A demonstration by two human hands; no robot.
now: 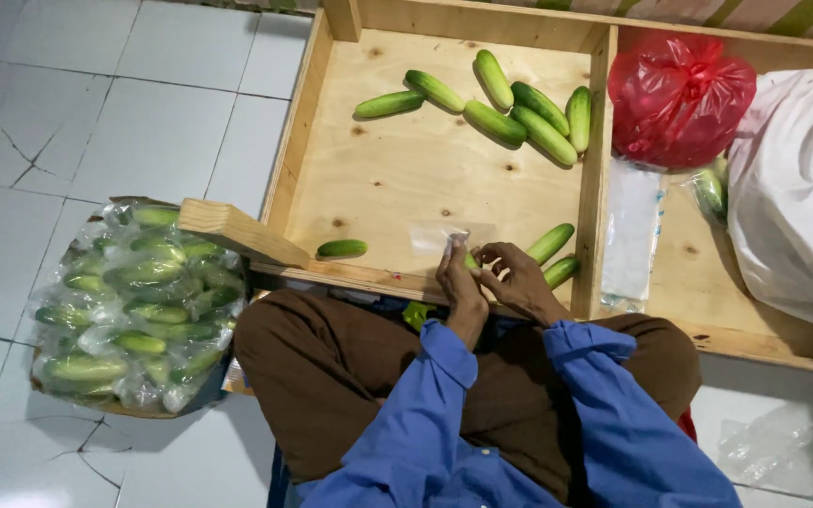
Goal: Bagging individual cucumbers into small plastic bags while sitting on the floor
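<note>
Head view: six loose cucumbers [498, 111] grouped, two hands [491, 277] together.

Left of the shallow wooden tray [301, 122], the floor [96, 113] is pale square tiles, several cracked, with soft light glaring off them. A striped surface [708, 11] runs behind the tray.

We see our own body from above: loose blue long sleeves with folded cuffs ending at the wrists, leaving the left hand [460, 282] and right hand [518, 279] bare. Brown trousers cover both legs, their cloth smooth, creased where the knees bend.
</note>
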